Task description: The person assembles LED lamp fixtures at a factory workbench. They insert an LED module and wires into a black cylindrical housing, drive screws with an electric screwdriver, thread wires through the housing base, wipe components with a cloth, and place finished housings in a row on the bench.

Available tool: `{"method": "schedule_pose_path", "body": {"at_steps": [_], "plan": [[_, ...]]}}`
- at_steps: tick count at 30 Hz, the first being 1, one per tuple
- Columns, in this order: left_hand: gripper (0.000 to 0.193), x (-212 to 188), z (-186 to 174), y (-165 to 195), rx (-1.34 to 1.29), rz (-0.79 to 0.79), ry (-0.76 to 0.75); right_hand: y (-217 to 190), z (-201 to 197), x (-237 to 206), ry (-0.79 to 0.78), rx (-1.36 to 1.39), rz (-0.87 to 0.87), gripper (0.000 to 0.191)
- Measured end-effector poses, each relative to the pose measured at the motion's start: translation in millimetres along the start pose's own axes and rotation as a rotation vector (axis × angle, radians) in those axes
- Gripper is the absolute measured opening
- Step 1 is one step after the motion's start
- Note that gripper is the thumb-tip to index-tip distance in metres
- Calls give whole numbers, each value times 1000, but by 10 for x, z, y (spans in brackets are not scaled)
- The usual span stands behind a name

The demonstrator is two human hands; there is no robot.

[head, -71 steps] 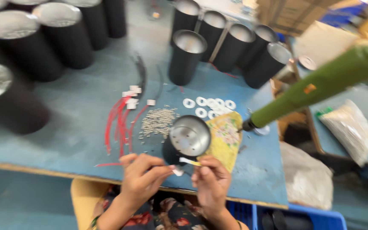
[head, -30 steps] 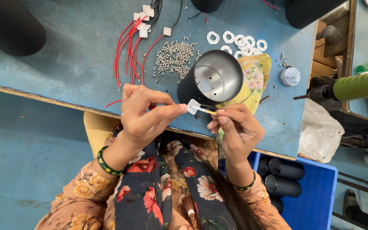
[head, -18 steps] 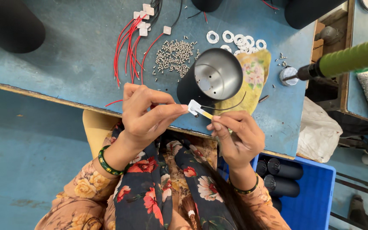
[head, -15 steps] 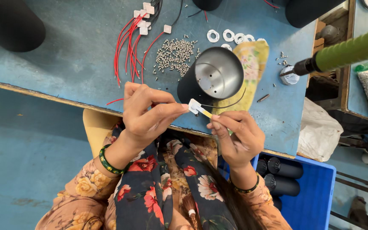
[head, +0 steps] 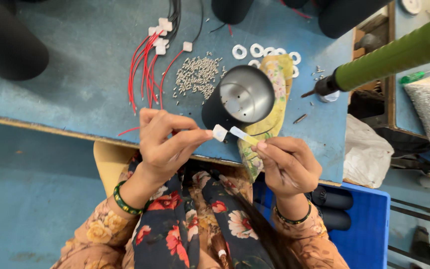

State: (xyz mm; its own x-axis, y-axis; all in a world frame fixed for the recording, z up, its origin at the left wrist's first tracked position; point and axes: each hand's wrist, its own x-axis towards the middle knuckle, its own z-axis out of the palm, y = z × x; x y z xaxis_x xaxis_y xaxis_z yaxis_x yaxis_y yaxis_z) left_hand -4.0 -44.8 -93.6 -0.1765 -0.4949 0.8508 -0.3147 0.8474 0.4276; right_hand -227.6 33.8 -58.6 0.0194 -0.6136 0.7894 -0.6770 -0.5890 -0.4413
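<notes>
Over the table (head: 75,74) edge: left hand (head: 162,144) pinched a white square pad (head: 220,132), right hand (head: 287,164) gripped its half-peeled strip (head: 240,134); black metal can (head: 237,97) not yet fitted.

Red wires (head: 148,69), loose screws (head: 197,77), white washers (head: 262,51), green screwdriver (head: 399,55)

Green screwdriver (head: 399,55) perhaps swung nearer

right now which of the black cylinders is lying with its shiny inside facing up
The black cylinder just beyond the hands, resting on the floral cloth. Its silvery interior shows; the others along the table's far edge show only dark outsides.
</notes>
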Motion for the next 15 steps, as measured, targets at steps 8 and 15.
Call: {"method": "schedule_pose_path", "body": {"at_steps": [8,15], "plan": [[26,-49,-14,-37,-16,-29,-44,328,-156,-119,56,-9,-51,6],[27,-39,-160,-142,2,-67,-114,1063,-1528,-475,563,246,-41,15]]}}
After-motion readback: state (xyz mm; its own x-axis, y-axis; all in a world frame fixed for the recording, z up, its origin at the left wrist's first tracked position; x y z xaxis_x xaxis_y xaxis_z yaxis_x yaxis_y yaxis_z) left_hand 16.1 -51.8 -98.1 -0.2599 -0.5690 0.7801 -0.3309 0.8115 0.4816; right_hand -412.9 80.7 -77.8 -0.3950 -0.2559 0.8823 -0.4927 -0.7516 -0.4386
